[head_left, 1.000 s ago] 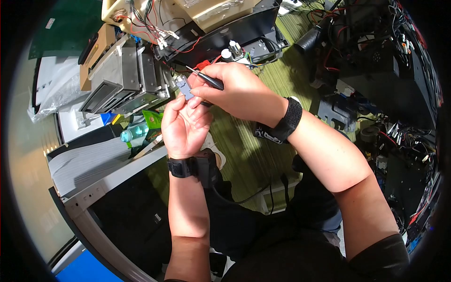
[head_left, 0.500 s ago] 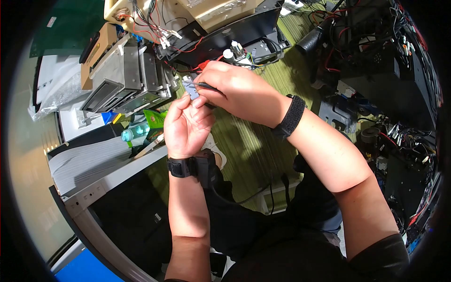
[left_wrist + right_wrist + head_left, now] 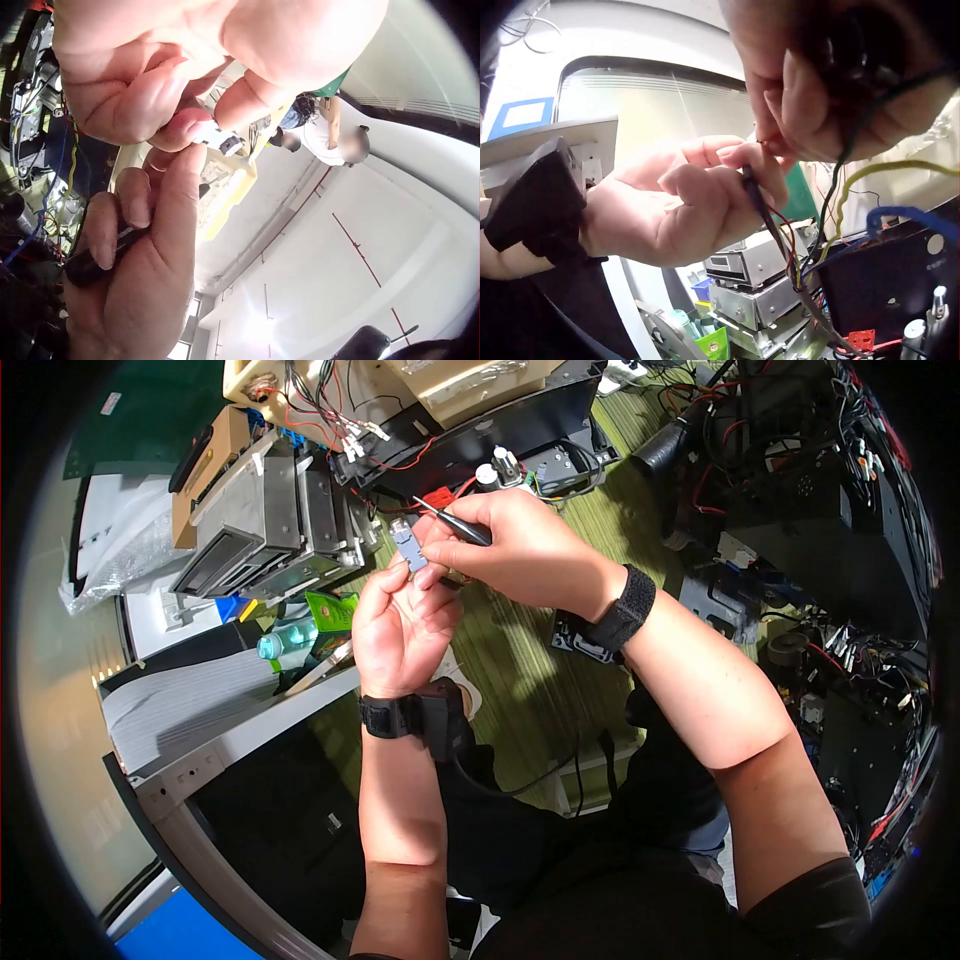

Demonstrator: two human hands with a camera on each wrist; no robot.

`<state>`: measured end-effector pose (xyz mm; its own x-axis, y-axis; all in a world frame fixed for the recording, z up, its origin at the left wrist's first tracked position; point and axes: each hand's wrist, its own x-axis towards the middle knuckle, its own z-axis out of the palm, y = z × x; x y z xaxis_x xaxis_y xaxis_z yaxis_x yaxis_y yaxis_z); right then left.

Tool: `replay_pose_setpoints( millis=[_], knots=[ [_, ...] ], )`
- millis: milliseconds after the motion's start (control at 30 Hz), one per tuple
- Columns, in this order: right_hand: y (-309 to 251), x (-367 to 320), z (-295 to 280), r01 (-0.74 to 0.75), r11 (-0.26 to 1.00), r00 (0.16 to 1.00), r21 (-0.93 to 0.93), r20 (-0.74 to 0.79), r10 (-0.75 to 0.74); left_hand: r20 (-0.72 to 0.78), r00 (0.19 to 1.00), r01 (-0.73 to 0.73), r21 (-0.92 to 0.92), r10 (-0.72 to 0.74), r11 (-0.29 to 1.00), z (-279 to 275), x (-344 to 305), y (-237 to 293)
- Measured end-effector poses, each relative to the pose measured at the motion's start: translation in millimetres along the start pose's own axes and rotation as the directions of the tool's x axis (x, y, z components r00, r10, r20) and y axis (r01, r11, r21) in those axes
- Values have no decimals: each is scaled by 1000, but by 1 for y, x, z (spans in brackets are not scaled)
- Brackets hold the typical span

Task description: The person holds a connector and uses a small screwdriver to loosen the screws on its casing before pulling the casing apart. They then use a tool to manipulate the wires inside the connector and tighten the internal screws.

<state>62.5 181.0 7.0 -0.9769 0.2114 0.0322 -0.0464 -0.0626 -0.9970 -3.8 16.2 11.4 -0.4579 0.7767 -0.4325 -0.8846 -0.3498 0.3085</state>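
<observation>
Between the fingertips of my left hand (image 3: pixel 402 635) is a small grey connector (image 3: pixel 407 548) with a clear, shiny end pointing away from me. A dark cable (image 3: pixel 759 196) runs down from those fingers in the right wrist view, with thin coloured wires beside it. My right hand (image 3: pixel 535 555) holds a screwdriver (image 3: pixel 467 530) by its black handle, its thin metal shaft pointing up and left, the tip clear of the connector. The right thumb's tip lies right at the connector's side. In the left wrist view, fingers hide much of the connector.
Beyond the hands stand a cream tray (image 3: pixel 440 405) and a black panel (image 3: pixel 480 445), with loose wires (image 3: pixel 350 435) hanging near. Metal boxes (image 3: pixel 250 510) are stacked at left, beside a bottle (image 3: pixel 285 642) and green packet (image 3: pixel 328 610). Black equipment with cables (image 3: pixel 830 540) fills the right.
Half a second ago the screwdriver's shaft lay across the connector; now it is lifted off and points upward again. Both hands have shifted slightly right over the second.
</observation>
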Motion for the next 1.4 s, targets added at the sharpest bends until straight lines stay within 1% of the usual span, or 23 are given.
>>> replay_pose_setpoints(
  millis=[167,233,267,333,367,433,567,633,667,733,767,833,967,1033,1067,1100,1133,1167,1233,1267,1333,1367,1400],
  knots=[
    [-1,0,0,-31,999,999,13,26,30,0,1000,18,7,-18,1000,-2,0,1],
    [-14,-2,0,79,950,995,-301,-32,-93,15,999,29,-2,-29,1000,-4,0,3],
    [-11,-1,0,80,950,995,-301,-32,-94,30,999,40,-10,-40,999,-5,0,3],
    [-5,2,2,361,809,915,-465,7,-404,42,998,41,-17,-40,999,-5,0,4],
    [-3,1,-1,361,809,915,-464,7,-404,55,998,42,-23,-41,999,-5,0,4],
    [-9,0,-7,557,615,816,-559,227,-532,42,998,44,-30,-43,999,-6,0,4],
    [-8,-1,-4,553,624,814,-552,199,-545,41,998,42,-42,-40,998,-2,0,4],
    [-3,1,3,259,904,951,-340,-74,-300,40,998,46,-46,-45,998,-4,0,5],
    [-2,0,2,259,904,951,-340,-74,-300,39,998,53,-50,-52,997,-5,0,6],
    [-6,0,1,42,983,998,-178,-33,-48,60,997,59,-50,-56,997,-4,0,6],
    [-8,0,1,41,983,998,-178,-33,-48,81,995,65,-49,-61,997,-4,0,5],
    [-13,-2,0,-31,992,999,-120,-32,28,76,995,61,-48,-57,997,-4,0,5],
    [-6,0,0,-20,997,1000,-79,-4,20,66,997,51,-29,-49,998,-5,0,4],
    [-9,-1,0,160,939,984,-304,-23,-175,61,997,53,-38,-51,998,-5,0,5],
    [-8,-1,0,160,939,984,-303,-24,-175,57,997,54,-48,-51,997,-5,0,5],
    [-7,0,-1,343,845,934,-411,49,-355,57,997,54,-48,-51,997,-6,0,6],
    [-6,0,-2,507,705,848,-495,141,-511,69,996,59,-72,-54,996,-7,0,6],
    [-6,-2,-2,507,705,848,-495,140,-511,81,995,65,-96,-58,993,-8,0,6],
    [-10,-5,-2,396,742,915,-541,166,-367,76,995,65,-106,-57,992,-7,-1,7],
    [-8,-4,0,396,742,915,-541,165,-367,71,996,64,-117,-56,991,-7,-1,7],
    [-3,-1,6,389,822,902,-416,-11,-432,96,994,63,-125,-51,990,-7,0,7],
    [-2,-1,6,389,822,902,-416,-10,-432,121,992,63,-133,-46,989,-7,0,7],
    [-5,-2,7,315,874,936,-370,-32,-351,121,992,62,-133,-46,989,-7,0,7]
  ],
)
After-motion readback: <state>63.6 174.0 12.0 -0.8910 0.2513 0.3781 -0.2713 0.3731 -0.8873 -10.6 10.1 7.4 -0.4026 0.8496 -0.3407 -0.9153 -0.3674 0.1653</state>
